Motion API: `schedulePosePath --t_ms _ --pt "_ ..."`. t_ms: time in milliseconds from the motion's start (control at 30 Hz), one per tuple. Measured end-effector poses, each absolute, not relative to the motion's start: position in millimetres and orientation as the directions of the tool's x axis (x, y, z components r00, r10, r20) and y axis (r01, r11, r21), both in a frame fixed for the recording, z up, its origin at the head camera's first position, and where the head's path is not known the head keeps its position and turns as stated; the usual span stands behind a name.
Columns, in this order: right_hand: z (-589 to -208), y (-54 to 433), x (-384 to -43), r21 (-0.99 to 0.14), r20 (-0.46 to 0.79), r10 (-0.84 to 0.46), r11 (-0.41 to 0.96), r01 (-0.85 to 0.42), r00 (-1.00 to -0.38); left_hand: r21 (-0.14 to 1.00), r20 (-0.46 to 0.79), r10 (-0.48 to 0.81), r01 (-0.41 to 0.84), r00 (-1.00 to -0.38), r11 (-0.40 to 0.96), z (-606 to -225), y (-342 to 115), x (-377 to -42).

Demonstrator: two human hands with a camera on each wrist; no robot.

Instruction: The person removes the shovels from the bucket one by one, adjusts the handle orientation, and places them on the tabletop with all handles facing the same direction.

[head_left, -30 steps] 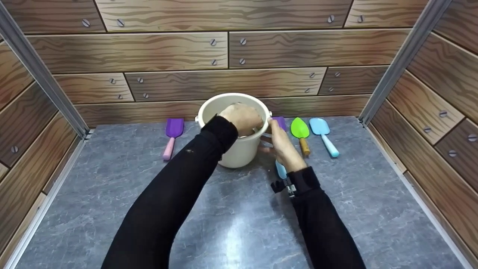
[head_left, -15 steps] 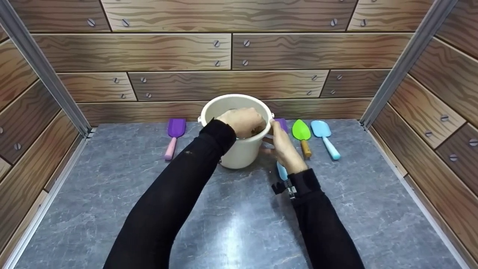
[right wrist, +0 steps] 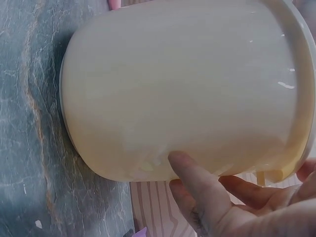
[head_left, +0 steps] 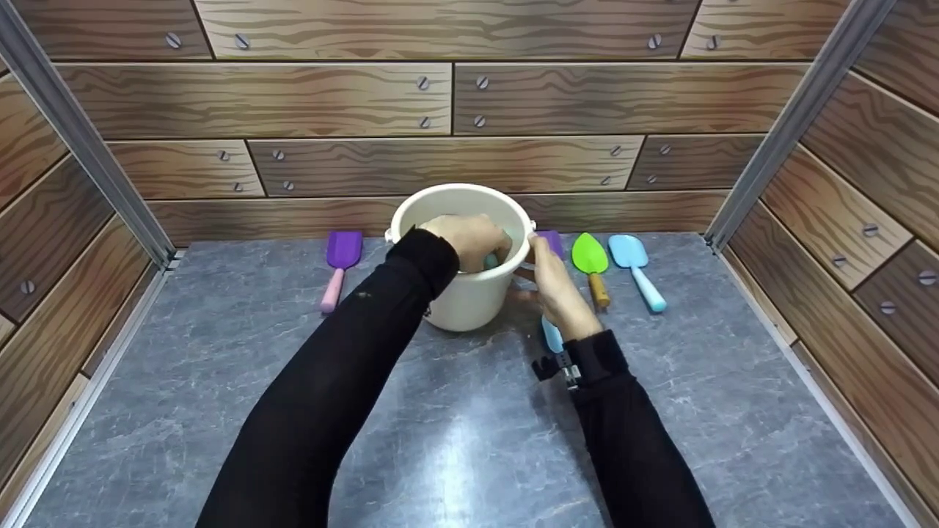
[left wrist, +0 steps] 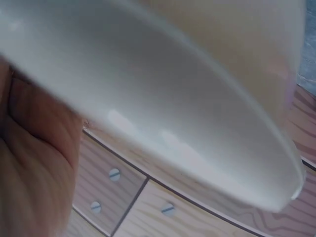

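Observation:
A cream-white bucket (head_left: 463,304) stands upright on the grey marbled floor. My left hand (head_left: 467,236) reaches down inside it, with the fingertips out of sight. A small teal thing (head_left: 490,261) shows by the fingers; whether they grip it is hidden. In the left wrist view, the bucket's rim (left wrist: 217,74) is blurred beside the palm. My right hand (head_left: 555,282) touches the bucket's right side near the rim. Its nearly straight fingers (right wrist: 197,182) press on the outer wall in the right wrist view.
A purple shovel (head_left: 344,253) with a pink handle lies left of the bucket. To the right lie a second purple one (head_left: 550,240), a green trowel (head_left: 590,255) and a light-blue shovel (head_left: 629,253). Another blue piece (head_left: 552,335) shows beside the right wrist. Wood-patterned walls (head_left: 352,103) enclose the floor.
My left hand stays in the bucket and shifts slightly. Something brownish showed by its fingers half a second ago; now a teal thing shows there. My right hand keeps its place.

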State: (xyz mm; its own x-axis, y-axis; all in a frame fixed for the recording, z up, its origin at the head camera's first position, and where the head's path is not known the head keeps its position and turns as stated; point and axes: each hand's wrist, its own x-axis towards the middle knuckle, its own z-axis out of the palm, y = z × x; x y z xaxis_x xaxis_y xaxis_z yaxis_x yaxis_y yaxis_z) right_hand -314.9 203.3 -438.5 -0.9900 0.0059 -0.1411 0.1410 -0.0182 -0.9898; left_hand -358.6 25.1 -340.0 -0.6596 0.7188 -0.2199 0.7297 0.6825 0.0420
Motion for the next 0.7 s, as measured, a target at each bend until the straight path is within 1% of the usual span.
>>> schedulePosePath --t_ms 33,67,267,300,400,600,700 --pt "-438 203 -315 -0.989 -0.144 0.009 -0.016 0.144 -0.989 0.05 -0.221 0.717 0.727 -0.661 0.685 -338 23 -358" --pt "-438 203 -316 -0.989 -0.147 0.011 -0.016 0.147 -0.989 0.068 -0.208 0.725 0.73 -0.656 0.68 -347 21 -370" --pt "-437 202 -316 -0.989 -0.15 0.015 -0.01 0.149 -0.989 0.071 -0.174 0.725 0.726 -0.666 0.684 -338 11 -362" --pt "-437 202 -316 -0.989 -0.148 0.014 -0.01 0.148 -0.989 0.06 -0.178 0.717 0.72 -0.674 0.691 -325 9 -348" --pt "-437 202 -316 -0.989 -0.145 0.013 -0.006 0.145 -0.989 0.064 -0.164 0.711 0.712 -0.684 0.699 -321 4 -343" --pt "-437 202 -314 -0.989 -0.147 0.003 -0.004 0.147 -0.989 0.084 -0.117 0.704 0.699 -0.701 0.71 -319 -8 -342" --pt "-438 201 -314 -0.989 -0.148 0.0 -0.011 0.148 -0.989 0.084 -0.084 0.727 0.722 -0.682 0.687 -318 -15 -344"
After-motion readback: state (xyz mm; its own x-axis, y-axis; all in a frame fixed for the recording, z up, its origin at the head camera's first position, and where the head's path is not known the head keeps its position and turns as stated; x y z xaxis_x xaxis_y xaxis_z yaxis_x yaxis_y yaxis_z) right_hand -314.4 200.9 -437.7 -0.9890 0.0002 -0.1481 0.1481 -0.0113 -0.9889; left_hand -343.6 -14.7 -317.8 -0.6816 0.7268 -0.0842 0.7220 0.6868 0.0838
